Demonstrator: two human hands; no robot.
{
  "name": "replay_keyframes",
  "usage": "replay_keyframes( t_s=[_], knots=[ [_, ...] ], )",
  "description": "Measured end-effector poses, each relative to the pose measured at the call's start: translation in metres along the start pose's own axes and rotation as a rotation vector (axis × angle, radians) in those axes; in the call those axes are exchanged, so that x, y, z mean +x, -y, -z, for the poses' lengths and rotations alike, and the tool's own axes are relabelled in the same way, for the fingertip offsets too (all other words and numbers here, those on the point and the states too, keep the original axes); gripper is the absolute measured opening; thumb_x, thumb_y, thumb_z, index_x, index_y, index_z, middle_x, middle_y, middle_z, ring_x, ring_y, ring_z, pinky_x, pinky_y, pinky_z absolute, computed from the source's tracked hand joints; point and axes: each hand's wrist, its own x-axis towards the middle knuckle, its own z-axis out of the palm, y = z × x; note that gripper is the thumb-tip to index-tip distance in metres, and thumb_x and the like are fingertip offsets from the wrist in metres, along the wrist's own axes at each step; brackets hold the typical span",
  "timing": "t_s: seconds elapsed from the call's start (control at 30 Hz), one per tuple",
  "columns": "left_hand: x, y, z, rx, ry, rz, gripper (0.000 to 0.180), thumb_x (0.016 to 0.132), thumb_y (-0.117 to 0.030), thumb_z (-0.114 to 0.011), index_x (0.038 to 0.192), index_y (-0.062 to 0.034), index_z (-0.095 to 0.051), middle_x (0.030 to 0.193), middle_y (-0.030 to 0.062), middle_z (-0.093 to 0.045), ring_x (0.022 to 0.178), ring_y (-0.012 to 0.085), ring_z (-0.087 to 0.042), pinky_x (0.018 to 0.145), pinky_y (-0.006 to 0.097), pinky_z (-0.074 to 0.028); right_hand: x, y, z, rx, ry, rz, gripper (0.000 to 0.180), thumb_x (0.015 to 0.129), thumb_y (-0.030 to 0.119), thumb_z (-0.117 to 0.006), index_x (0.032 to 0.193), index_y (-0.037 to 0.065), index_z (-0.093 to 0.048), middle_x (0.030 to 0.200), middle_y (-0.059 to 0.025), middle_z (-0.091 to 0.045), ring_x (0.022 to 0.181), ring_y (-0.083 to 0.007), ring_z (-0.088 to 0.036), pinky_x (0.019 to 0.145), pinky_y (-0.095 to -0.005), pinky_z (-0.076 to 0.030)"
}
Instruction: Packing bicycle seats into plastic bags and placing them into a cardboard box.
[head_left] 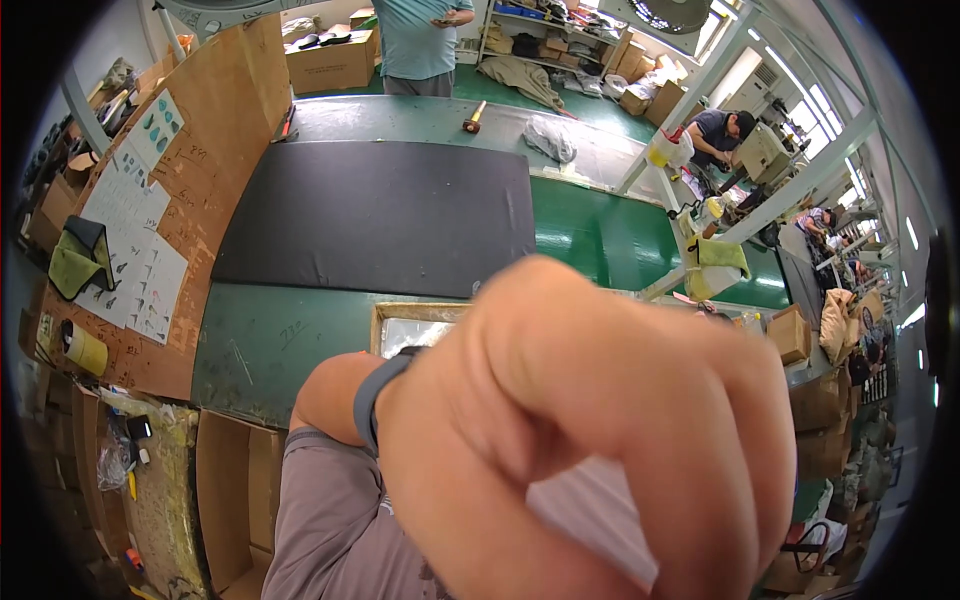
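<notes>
My left hand [590, 430] is raised very close to the camera and fills the lower middle of the view. Its fingers are curled into a loose fist, knuckles toward the lens. A grey wristband [372, 400] circles the wrist, and my bent arm with a grey sleeve [335, 520] comes in from the lower left. A pale patch [595, 515] shows under the curled fingers; I cannot tell what it is or whether the hand holds it. My right hand is out of sight. Behind the fist, a shallow wooden-framed tray [410, 322] lies on the green table [270, 345].
A large black mat [380, 215] lies on the table, with a hammer [472, 117] and a grey cloth [550, 138] beyond it. A wooden board [190, 200] with paper patterns leans at left. Cardboard boxes stand around. A person in a teal shirt [415, 45] stands opposite; other workers sit at right.
</notes>
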Motion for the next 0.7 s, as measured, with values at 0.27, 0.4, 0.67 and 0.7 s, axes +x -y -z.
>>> replay_keyframes(
  t_s=[0.27, 0.4, 0.67, 0.7],
  knots=[
    [-0.066, 0.005, 0.082, 0.509, -0.429, 0.238, 0.01, 0.103, -0.014, -0.079, 0.097, -0.0083, -0.072, 0.1, 0.0056, -0.069, 0.097, 0.0201, -0.065, 0.083, 0.033, -0.058, -0.004, -0.016, -0.004, -0.038, -0.05, -0.052, 0.059, 0.08, 0.051, -0.091, 0.123, 0.013, -0.076, 0.121, -0.0153, -0.079, 0.116, -0.0364, -0.074, 0.1, -0.0488, -0.059],
    [-0.203, -0.009, 0.195, 1.562, -0.684, 0.575, 0.018, 0.104, -0.016, -0.075, 0.112, 0.0001, -0.078, 0.114, 0.011, -0.076, 0.094, 0.0242, -0.073, 0.084, 0.033, -0.057, -0.004, -0.014, -0.017, -0.007, -0.117, -0.05, 0.064, 0.08, 0.048, -0.09, 0.132, 0.014, -0.074, 0.134, -0.0134, -0.075, 0.125, -0.0342, -0.07, 0.105, -0.0467, -0.058],
    [-0.497, 0.019, 0.256, 2.199, -0.819, 1.409, 0.088, 0.102, -0.027, -0.072, 0.171, -0.0002, -0.025, 0.162, 0.0337, -0.047, 0.141, 0.0495, -0.056, 0.116, 0.054, -0.049, -0.061, -0.089, -0.069, 0.451, -0.464, -0.128, 0.054, 0.093, 0.042, -0.082, 0.133, 0.007, -0.072, 0.124, -0.0184, -0.077, 0.114, -0.0412, -0.074, 0.096, -0.0486, -0.059],
    [-0.519, 0.011, 0.254, 2.264, -0.835, 1.295, 0.081, 0.103, -0.022, -0.069, 0.17, -0.0015, -0.027, 0.157, 0.0325, -0.054, 0.135, 0.0488, -0.062, 0.11, 0.055, -0.053, -0.084, -0.083, -0.072, 0.477, -0.455, -0.104, 0.051, 0.096, 0.042, -0.078, 0.132, 0.006, -0.072, 0.121, -0.0198, -0.078, 0.112, -0.0422, -0.074, 0.094, -0.0495, -0.059]
  ],
)
